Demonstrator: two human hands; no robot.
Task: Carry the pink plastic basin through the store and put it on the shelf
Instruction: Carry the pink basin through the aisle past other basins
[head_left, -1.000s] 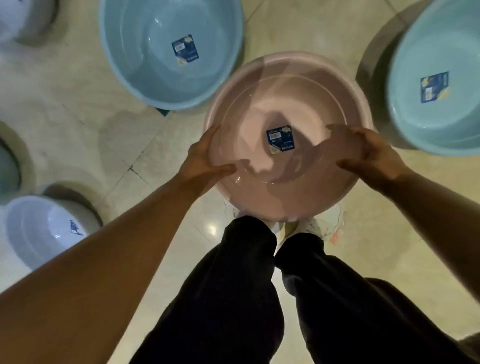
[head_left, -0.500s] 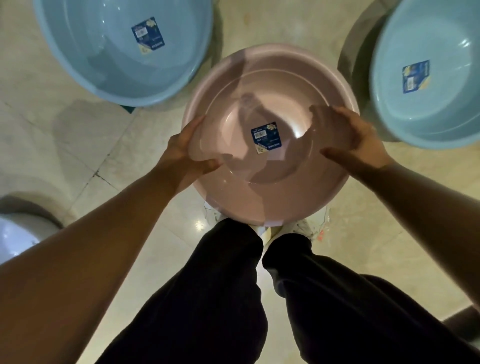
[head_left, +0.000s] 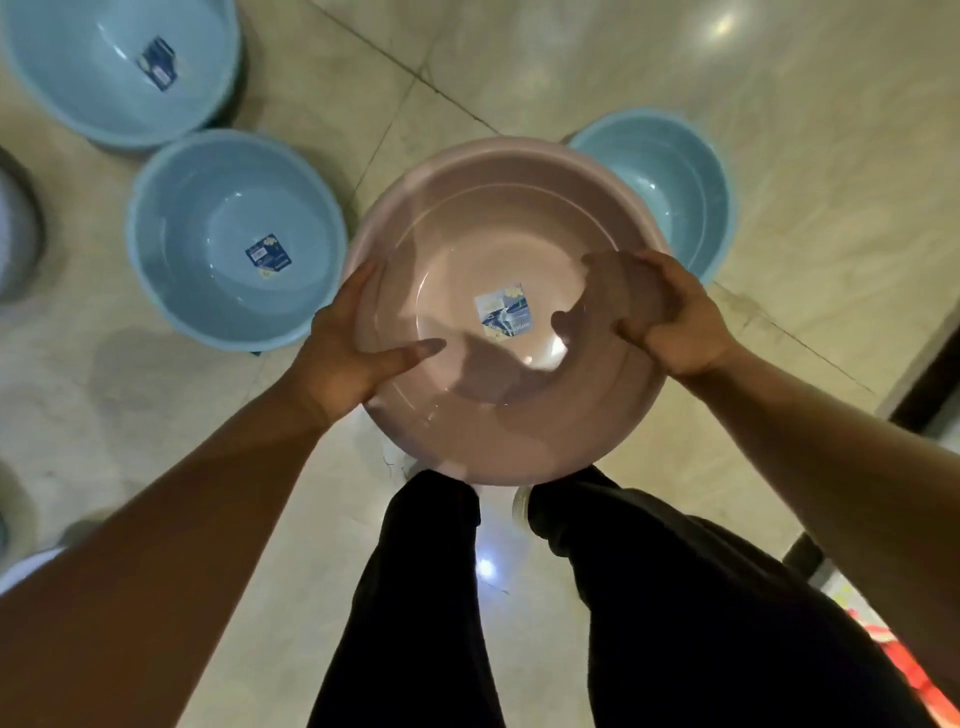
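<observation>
The pink plastic basin (head_left: 498, 218) is round with a blue label stuck at its bottom centre. It is held above the tiled floor in front of my legs. My left hand (head_left: 343, 348) grips its left rim, thumb lying inside the bowl and fingers under the edge. My right hand (head_left: 675, 322) grips the right rim, fingers curled over the edge, their shape showing through the translucent wall. No shelf is in view.
Three light blue basins stand on the floor: one (head_left: 234, 239) just left of the pink one, one (head_left: 114, 67) at top left, one (head_left: 675, 176) partly hidden behind its right side. A dark edge (head_left: 924, 384) runs along the right. My legs are below.
The view has swung to the right and the pink basin has risen closer to the camera. The blue basins have shifted left, and another one now shows behind the pink basin.
</observation>
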